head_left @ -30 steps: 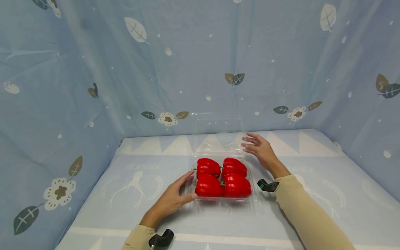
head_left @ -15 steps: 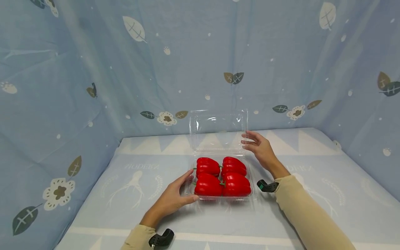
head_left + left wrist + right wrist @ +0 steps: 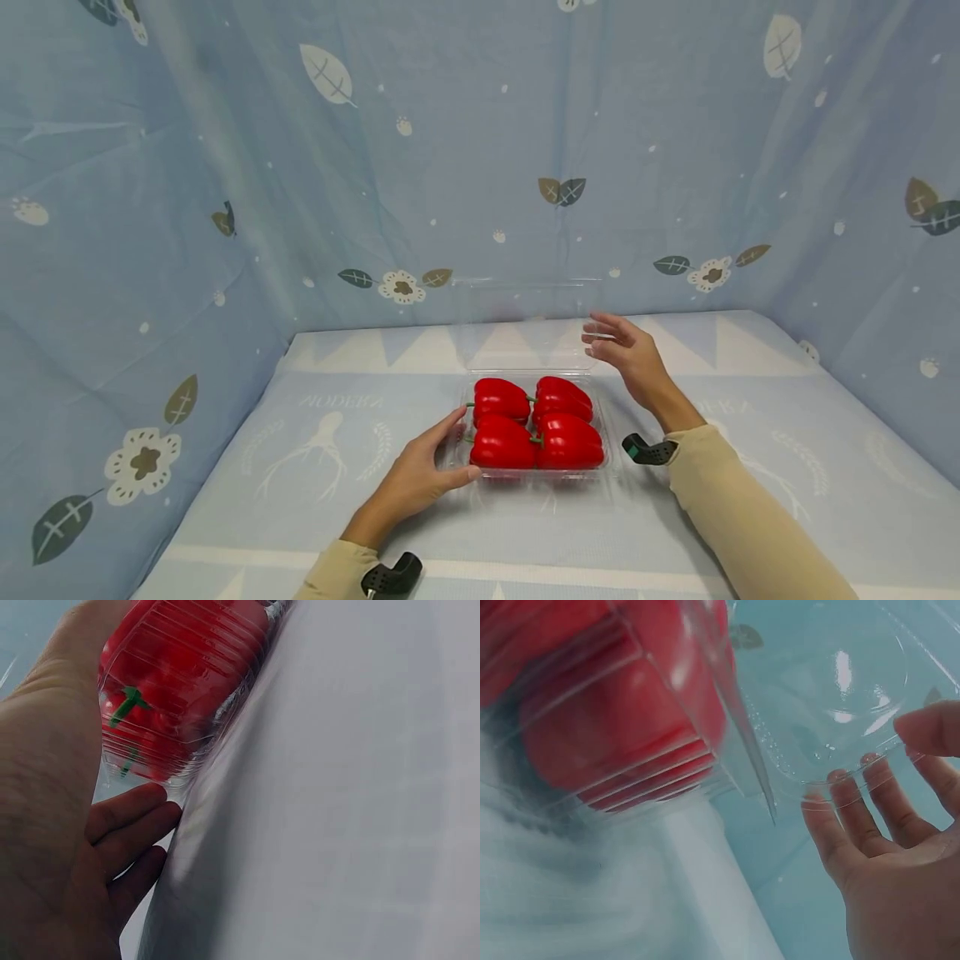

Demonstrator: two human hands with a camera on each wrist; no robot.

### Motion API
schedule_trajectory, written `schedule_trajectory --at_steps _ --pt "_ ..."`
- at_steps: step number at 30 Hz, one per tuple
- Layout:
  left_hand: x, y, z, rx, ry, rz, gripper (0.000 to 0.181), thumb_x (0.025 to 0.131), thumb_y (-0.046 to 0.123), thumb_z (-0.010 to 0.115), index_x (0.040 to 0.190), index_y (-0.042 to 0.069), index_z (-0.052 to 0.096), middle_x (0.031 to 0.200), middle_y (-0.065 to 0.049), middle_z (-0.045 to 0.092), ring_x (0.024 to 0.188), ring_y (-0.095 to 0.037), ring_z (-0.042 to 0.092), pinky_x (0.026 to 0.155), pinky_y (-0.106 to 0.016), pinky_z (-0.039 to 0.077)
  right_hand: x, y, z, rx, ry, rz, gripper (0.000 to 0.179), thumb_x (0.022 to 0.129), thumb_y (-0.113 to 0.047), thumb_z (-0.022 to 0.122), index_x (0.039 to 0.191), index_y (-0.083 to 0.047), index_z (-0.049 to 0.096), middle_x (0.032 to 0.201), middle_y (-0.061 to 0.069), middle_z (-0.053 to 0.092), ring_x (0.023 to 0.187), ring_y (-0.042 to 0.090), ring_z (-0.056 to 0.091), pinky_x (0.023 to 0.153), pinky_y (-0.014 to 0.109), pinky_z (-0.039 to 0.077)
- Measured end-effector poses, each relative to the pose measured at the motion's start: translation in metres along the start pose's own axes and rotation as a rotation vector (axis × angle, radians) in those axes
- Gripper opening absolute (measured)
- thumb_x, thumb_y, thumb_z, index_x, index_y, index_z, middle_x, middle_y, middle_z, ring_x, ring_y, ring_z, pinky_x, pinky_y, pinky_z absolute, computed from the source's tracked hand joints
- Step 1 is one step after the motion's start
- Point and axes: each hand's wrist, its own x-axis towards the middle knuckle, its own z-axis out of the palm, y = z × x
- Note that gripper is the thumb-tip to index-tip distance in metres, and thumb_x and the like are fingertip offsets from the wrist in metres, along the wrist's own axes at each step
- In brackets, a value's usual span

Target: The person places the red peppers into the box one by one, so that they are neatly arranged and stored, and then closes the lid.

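Observation:
Several red bell peppers (image 3: 568,442) with green stems lie in two rows inside a clear plastic clamshell container (image 3: 542,474). Its transparent lid (image 3: 525,321) stands raised at the back, hinged to the base. My left hand (image 3: 408,483) rests at the container's left side, thumb near the front corner and index finger toward the rear. In the left wrist view, its other fingers (image 3: 139,832) hang loosely below the container's wall. My right hand (image 3: 630,354) is at the lid's right edge. Through the plastic, the right wrist view shows fingertips behind that edge, with the thumb (image 3: 934,729) on the near side.
Everything stands on a table covered with a pale patterned cloth (image 3: 322,454). Blue curtains (image 3: 487,150) with leaf and flower prints enclose the back and both sides. A black wrist device (image 3: 648,450) sits at the right cuff, another (image 3: 392,575) at the left.
The lid's upper edge rises, then drops lower, so its tilt has shifted slightly. My right hand moves a little with it. My left hand and the peppers stay nearly in place.

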Motion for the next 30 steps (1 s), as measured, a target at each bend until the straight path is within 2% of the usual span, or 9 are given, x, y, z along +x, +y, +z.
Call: schedule_trajectory --at_steps 4,8,10,12,15,18,23,25,30 --pt "-0.001 0.001 0.0 0.02 0.01 -0.003 0.091 0.079 0.051 0.082 0.156 0.032 0.037 0.146 -0.005 0.054 0.14 -0.025 0.043 0.113 -0.051 0.035 -0.002 -0.001 0.0 0.044 -0.003 -0.003 0.044 0.104 -0.012 0.052 0.146 0.002 0.045 0.136 0.019 0.057 0.122 0.028 0.06 0.097 0.035 0.051" --pt "-0.001 0.002 0.0 0.037 0.021 0.003 0.09 0.08 0.05 0.082 0.156 0.03 0.038 0.144 -0.006 0.055 0.138 -0.025 0.046 0.113 -0.051 0.035 -0.006 -0.004 -0.001 0.118 -0.008 -0.001 0.043 0.108 -0.026 0.044 0.141 0.002 0.05 0.128 0.009 0.064 0.123 0.029 0.058 0.103 0.046 0.046" --pt "0.0 0.002 0.0 0.044 0.027 0.009 0.09 0.08 0.05 0.082 0.156 0.031 0.038 0.144 -0.006 0.056 0.138 -0.025 0.046 0.112 -0.05 0.036 -0.007 -0.007 -0.001 0.153 -0.007 0.001 0.043 0.109 -0.032 0.041 0.136 -0.003 0.057 0.122 0.004 0.067 0.123 0.029 0.057 0.104 0.047 0.046" --pt "0.001 0.002 0.0 0.046 0.035 0.015 0.089 0.08 0.05 0.082 0.155 0.031 0.039 0.142 -0.006 0.057 0.137 -0.025 0.047 0.112 -0.05 0.036 -0.009 -0.01 0.0 0.182 -0.008 -0.004 0.043 0.109 -0.035 0.039 0.132 -0.006 0.061 0.12 0.004 0.068 0.123 0.031 0.057 0.104 0.046 0.047" --pt "0.001 0.002 -0.001 0.044 0.045 0.017 0.089 0.079 0.051 0.082 0.155 0.032 0.039 0.141 -0.006 0.058 0.136 -0.025 0.047 0.112 -0.051 0.037 -0.01 -0.014 0.001 0.195 -0.005 -0.018 0.045 0.109 -0.035 0.039 0.129 -0.002 0.061 0.123 0.011 0.067 0.122 0.032 0.057 0.102 0.042 0.049" --pt "0.002 0.002 -0.001 0.037 0.054 0.015 0.089 0.079 0.051 0.083 0.154 0.032 0.04 0.14 -0.005 0.059 0.136 -0.025 0.048 0.111 -0.051 0.038 -0.012 -0.017 0.004 0.178 0.003 -0.024 0.05 0.109 -0.036 0.04 0.128 0.009 0.055 0.125 0.017 0.064 0.122 0.031 0.058 0.102 0.041 0.049" --pt "0.002 0.001 0.0 0.033 0.063 0.026 0.089 0.078 0.052 0.082 0.154 0.031 0.041 0.139 -0.005 0.06 0.135 -0.025 0.049 0.111 -0.051 0.038 -0.015 -0.02 0.009 0.082 0.021 -0.007 0.052 0.108 -0.04 0.042 0.128 0.007 0.051 0.125 0.018 0.059 0.114 0.02 0.062 0.101 0.037 0.05" --pt "0.002 0.0 0.001 0.038 0.062 0.028 0.089 0.079 0.053 0.082 0.154 0.03 0.041 0.139 -0.005 0.06 0.135 -0.025 0.049 0.111 -0.051 0.038 -0.016 -0.021 0.009 0.034 0.032 0.004 0.051 0.107 -0.041 0.043 0.126 0.006 0.051 0.122 0.015 0.058 0.111 0.018 0.062 0.1 0.036 0.051" --pt "0.002 -0.002 0.002 0.051 0.059 0.045 0.088 0.081 0.053 0.08 0.155 0.029 0.04 0.138 -0.006 0.061 0.134 -0.025 0.05 0.11 -0.05 0.039 -0.022 -0.022 0.008 -0.045 0.051 0.006 0.05 0.107 -0.038 0.043 0.123 0.009 0.051 0.115 0.007 0.059 0.11 0.027 0.058 0.097 0.028 0.051"
